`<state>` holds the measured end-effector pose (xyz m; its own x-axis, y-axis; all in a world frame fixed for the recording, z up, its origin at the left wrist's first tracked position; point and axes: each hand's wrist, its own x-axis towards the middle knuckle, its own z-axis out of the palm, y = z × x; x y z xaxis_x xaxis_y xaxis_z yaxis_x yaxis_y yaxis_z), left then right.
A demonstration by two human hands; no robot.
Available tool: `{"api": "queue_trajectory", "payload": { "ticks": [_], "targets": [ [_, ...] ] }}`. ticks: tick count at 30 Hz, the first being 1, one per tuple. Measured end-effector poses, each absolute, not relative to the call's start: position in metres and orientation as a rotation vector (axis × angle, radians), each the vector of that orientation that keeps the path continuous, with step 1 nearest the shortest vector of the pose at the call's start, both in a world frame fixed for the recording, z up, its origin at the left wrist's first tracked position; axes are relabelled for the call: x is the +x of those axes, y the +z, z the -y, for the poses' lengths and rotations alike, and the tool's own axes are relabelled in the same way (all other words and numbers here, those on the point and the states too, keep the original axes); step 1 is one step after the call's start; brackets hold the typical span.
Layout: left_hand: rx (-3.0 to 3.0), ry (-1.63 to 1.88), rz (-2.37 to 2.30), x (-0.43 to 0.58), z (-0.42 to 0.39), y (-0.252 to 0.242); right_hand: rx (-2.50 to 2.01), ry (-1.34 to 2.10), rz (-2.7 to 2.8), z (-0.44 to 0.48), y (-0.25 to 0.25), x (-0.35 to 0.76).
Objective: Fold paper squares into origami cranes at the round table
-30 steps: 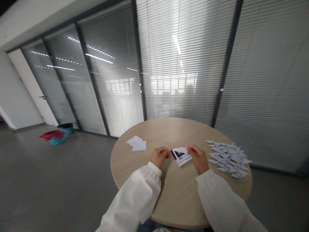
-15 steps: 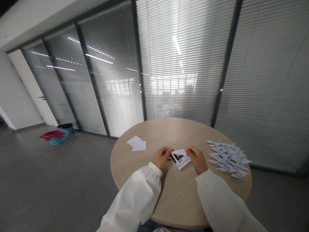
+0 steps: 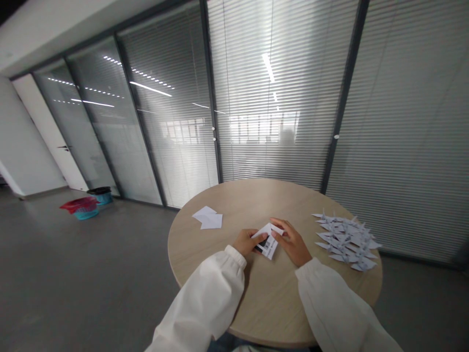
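Holding a small folded paper [image 3: 267, 244] with both hands, the person sits at a round wooden worktop [image 3: 271, 303]. The paper has black and white print on it, and it is near the middle of the worktop, a little above the surface, between the two hands. The left hand [image 3: 250, 242] grasps the lower left side of the paper with the thumb on top. The right hand [image 3: 289, 240] is grasping its upper right corner, and the fingers are bent over the fold. Both white sleeves [image 3: 330, 308] come from the near edge. To the left of the hands, two white paper sheets [image 3: 207, 218] lie on the worktop, one partly over the other. To the right, many paper cranes [image 3: 346, 242] lie in a close pile, well apart from the sheets and near the right hand. Behind the worktop is a glass wall with blinds [image 3: 274, 98], and on the floor far to the left stands a blue basket [image 3: 83, 212] with red cloth on it.
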<state>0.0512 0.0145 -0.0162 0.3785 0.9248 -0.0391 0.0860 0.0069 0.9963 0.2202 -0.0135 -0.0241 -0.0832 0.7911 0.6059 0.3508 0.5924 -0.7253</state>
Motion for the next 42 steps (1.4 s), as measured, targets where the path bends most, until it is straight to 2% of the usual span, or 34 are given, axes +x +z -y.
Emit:
{"api": "queue_trajectory", "payload": {
  "ticks": [8,17,33,42],
  "targets": [
    [1.22,1.086,-1.03,0.046,-0.027,-0.023,-0.848,0.284,1.889,0.015,-0.026,0.222],
    [1.222,1.08,-1.002,0.046,-0.025,-0.021,-0.806,0.178,1.908,0.012,-0.03,0.219],
    [1.202,0.979,-0.849,0.048,-0.018,-0.016,-0.993,0.374,1.672,0.007,-0.033,0.221],
    [1.231,0.867,-0.8,0.051,-0.017,-0.02,-1.011,0.621,1.588,0.004,-0.036,0.221]
  ]
}}
